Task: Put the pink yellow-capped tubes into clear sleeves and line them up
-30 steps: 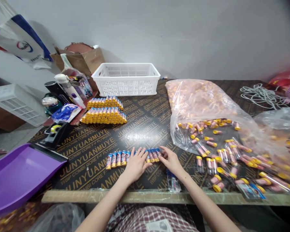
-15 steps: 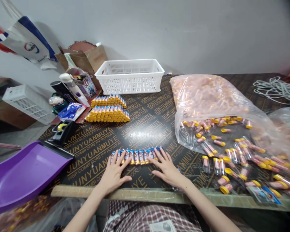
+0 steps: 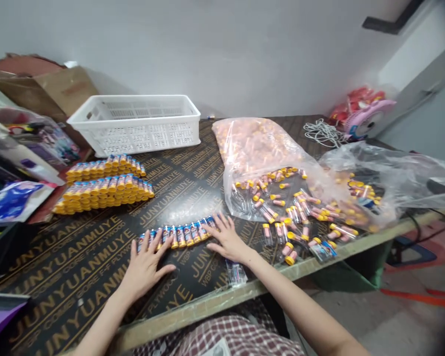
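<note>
Mid-L of frame: stack of labelled tubes (image 3: 104,190) on dark printed counter (image 3: 77,257), yellow ends twd cam, tiered, prob. so it's compact & won't roll. Upper L: white plastic basket (image 3: 144,136), set far back, prob. to free working space. Lower ctr-L: L hand (image 3: 143,269), grip flat, fingers spread wide over L end of row of labelled tubes (image 3: 188,235); nothing enclosed. Row's at frame ctr, bit low. R hand (image 3: 230,242) at its R end, grip likewise spread, nothing clasped; both prob. brace the ends to keep the line tight & even. Ctr-R: clear plastic bag (image 3: 254,143), mouth twd bottom of frame, loose clear tubes (image 3: 279,231) spilling out, prob. for easy reach. Row look: slim, side by side, blue tops, reddish graphics, yellow bottoms; L-end ones partly hidden, print too small to read.
</note>
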Demonstrator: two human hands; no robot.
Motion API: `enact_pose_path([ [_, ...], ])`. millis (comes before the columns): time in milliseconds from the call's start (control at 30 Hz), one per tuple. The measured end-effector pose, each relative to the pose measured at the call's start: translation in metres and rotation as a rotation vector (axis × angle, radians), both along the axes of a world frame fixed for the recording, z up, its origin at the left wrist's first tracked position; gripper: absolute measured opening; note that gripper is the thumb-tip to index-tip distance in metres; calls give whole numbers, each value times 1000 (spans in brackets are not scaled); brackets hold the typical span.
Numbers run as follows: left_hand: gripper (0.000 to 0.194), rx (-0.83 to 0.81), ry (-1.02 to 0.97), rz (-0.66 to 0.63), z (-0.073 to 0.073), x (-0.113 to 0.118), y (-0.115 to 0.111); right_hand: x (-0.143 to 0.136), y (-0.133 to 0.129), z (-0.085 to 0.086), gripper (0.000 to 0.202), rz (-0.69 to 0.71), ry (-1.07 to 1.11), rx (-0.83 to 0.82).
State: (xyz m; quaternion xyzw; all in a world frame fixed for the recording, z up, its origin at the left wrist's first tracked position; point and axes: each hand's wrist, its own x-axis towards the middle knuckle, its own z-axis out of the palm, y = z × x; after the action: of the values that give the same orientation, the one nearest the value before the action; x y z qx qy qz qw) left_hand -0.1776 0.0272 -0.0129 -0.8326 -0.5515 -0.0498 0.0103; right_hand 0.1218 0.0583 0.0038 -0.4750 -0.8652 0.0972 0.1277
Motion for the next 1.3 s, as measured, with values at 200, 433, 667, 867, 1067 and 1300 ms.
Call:
enact_pose_path([
  [200, 41, 82, -505, 111, 22, 51, -17, 88, 54, 13, 41, -749, -77, 104],
  [433, 22, -409, -729, -46, 16, 160, -25, 122, 91, -6, 38, -834, -154, 34],
  [667, 7, -514, -632, 76, 5, 180, -16, 122, 60, -11, 29, -557, -149, -3],
  [867, 12, -488, -659, 77, 4, 174, -27, 120, 11, -14, 31, -297, -78, -2],
  [1067, 6, -367, -555, 61, 3, 177, -32, 105, -11, -17, 27, -301, 18, 92],
  [1300, 12, -458, -1055, 227, 18, 173, -29, 99, -14, -14, 25, -431, 216, 198],
])
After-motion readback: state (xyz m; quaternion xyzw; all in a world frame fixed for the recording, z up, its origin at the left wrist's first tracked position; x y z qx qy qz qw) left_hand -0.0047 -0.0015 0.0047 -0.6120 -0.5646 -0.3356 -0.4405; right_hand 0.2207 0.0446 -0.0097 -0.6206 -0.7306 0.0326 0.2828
